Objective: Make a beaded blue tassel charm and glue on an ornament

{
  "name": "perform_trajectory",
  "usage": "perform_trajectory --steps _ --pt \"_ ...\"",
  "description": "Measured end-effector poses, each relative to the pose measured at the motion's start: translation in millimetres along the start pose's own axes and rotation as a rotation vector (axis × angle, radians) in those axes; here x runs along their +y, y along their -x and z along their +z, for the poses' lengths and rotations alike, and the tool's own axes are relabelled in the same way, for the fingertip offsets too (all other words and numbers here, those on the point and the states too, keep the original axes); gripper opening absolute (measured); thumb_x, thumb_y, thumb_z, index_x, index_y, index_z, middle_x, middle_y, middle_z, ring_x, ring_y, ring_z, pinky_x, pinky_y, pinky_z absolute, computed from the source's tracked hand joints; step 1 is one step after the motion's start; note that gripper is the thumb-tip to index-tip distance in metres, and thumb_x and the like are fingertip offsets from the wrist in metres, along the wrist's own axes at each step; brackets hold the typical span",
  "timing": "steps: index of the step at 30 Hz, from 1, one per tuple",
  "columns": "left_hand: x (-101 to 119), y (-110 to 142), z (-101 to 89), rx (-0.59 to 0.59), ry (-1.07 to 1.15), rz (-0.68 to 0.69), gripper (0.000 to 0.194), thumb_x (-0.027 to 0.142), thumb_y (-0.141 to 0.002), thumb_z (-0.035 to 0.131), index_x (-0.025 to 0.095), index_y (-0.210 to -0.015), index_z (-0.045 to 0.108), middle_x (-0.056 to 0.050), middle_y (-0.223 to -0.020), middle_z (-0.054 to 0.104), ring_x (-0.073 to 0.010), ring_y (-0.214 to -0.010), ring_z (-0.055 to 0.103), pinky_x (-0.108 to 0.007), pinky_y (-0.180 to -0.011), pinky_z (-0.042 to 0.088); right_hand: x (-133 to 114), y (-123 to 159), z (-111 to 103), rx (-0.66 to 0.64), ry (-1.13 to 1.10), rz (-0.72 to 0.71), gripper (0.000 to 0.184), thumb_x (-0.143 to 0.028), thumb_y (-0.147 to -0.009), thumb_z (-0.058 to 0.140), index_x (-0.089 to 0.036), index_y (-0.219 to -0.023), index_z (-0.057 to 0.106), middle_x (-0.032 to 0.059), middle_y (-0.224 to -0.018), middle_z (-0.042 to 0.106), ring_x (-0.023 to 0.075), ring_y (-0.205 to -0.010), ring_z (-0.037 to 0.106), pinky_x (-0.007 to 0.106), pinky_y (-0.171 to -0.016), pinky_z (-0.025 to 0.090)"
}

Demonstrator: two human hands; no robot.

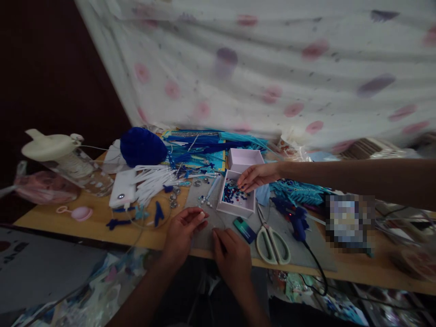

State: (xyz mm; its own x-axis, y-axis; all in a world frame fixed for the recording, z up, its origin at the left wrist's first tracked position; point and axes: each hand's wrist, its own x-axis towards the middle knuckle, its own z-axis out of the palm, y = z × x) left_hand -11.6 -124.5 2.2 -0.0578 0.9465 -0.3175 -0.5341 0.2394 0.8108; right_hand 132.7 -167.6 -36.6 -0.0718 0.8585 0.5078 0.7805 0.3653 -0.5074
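Fingers (pixel 197 221) bunched together on the left hand (pixel 180 232) and curled in on the right hand (pixel 234 252), a person works at a crowded table (pixel 91 227) as a co-worker's hand (pixel 257 176) reaches into a box (pixel 235 209) of beads (pixel 232 195).

From where I stand, I cannot tell what, if anything, either hand grips; a pale spot (pixel 202 214) shows at the left fingertips. The beads, mostly blue, lie in the open white box just beyond the two hands. Scissors (pixel 266 225) rest beside the right hand, near a blue glue gun (pixel 299 222); white strips (pixel 155 181) fan out beyond the left.
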Motion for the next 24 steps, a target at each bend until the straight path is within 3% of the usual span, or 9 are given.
perform_trajectory --steps 5,8,12,17,20,24 --pt "-1.9 -3.7 3.6 -0.005 -0.089 0.108 0.034 0.037 -0.061 0.090 0.018 -0.084 0.074 -0.004 -0.083 0.075 -0.0178 -0.084 0.070 -0.030 -0.079 0.058 1.2 0.6 1.7 0.007 0.001 -0.007 0.026 -0.027 -0.103 0.048 -0.020 -0.097 0.073 0.0024 -0.073 0.065 0.0158 -0.066 0.064 0.028 -0.061 0.042" --pt "4.9 -4.8 19.8 -0.142 -0.225 0.171 0.032 0.035 -0.068 0.086 0.020 -0.095 0.077 -0.003 -0.079 0.072 -0.0173 -0.077 0.069 -0.030 -0.076 0.057 1.6 0.8 1.5 0.012 0.005 -0.022 0.025 -0.024 -0.102 0.049 -0.021 -0.095 0.073 0.0024 -0.073 0.066 0.0155 -0.064 0.063 0.027 -0.060 0.042" --pt "13.1 -8.7 45.8 -0.360 -0.326 0.165 0.050 0.029 -0.072 0.081 0.024 -0.121 0.073 0.000 -0.070 0.069 -0.0169 -0.070 0.065 -0.029 -0.073 0.054 2.0 0.9 1.0 0.028 0.016 -0.028 0.026 -0.021 -0.100 0.047 -0.021 -0.095 0.072 0.0033 -0.073 0.065 0.0162 -0.064 0.063 0.027 -0.058 0.042" --pt "6.5 -13.5 59.6 -0.403 -0.291 0.136 0.057 0.029 -0.075 0.078 0.022 -0.130 0.066 0.000 -0.072 0.068 -0.0153 -0.071 0.065 -0.028 -0.076 0.053 2.3 1.1 1.9 0.040 0.023 -0.020 0.026 -0.022 -0.100 0.047 -0.019 -0.093 0.073 0.0041 -0.073 0.065 0.0166 -0.063 0.063 0.028 -0.057 0.041" --pt "1.5 -13.3 55.9 -0.355 -0.278 0.124 0.050 0.031 -0.073 0.080 0.022 -0.121 0.071 0.000 -0.072 0.069 -0.0157 -0.073 0.066 -0.028 -0.077 0.053 1.6 1.0 2.2 0.036 0.007 -0.009 0.026 -0.022 -0.099 0.048 -0.020 -0.095 0.074 0.0041 -0.075 0.066 0.0168 -0.066 0.064 0.028 -0.059 0.042" --pt "-0.8 -10.1 42.0 -0.257 -0.305 0.155 0.023 0.034 -0.069 0.083 0.021 -0.086 0.077 -0.003 -0.080 0.072 -0.0173 -0.076 0.067 -0.029 -0.076 0.055 0.0 1.3 1.8 0.023 0.015 0.004 0.027 -0.023 -0.100 0.047 -0.021 -0.096 0.073 0.0033 -0.074 0.065 0.0159 -0.065 0.063 0.027 -0.059 0.042"
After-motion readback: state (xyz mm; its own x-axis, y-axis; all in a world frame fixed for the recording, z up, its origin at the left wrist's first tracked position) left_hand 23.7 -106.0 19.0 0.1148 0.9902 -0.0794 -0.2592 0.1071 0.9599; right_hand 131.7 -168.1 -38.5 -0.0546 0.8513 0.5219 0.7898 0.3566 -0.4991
